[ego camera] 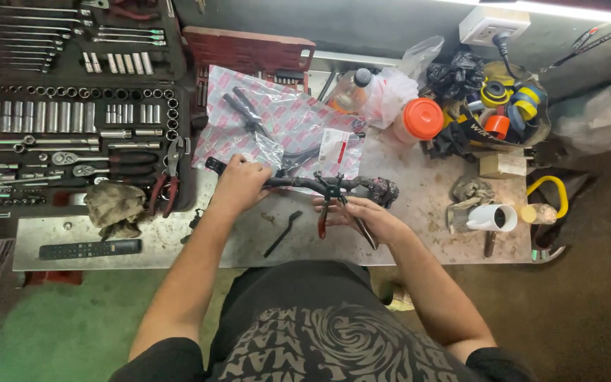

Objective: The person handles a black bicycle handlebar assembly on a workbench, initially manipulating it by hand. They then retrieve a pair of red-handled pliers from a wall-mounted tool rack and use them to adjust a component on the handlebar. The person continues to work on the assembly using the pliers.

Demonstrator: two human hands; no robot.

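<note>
My left hand (pixel 240 182) is closed around the left end of a dark handlebar-like bar (pixel 298 182) held just above the workbench (pixel 419 233). My right hand (pixel 362 212) grips red-handled pliers (pixel 325 216), whose jaws meet a black clamp (pixel 332 187) at the bar's middle. The bar's right end carries a grimy switch block (pixel 383 189). A loose black lever (pixel 284 232) lies on the bench in front of the bar.
A large open socket and wrench case (pixel 72 106) fills the left. Clear plastic parts bags (pixel 277 120) lie behind the bar. A rag (pixel 114 206), remote control (pixel 90 248), orange-lidded jar (pixel 421 119), tape rolls (pixel 510 106) and white cup (pixel 495 217) crowd the bench.
</note>
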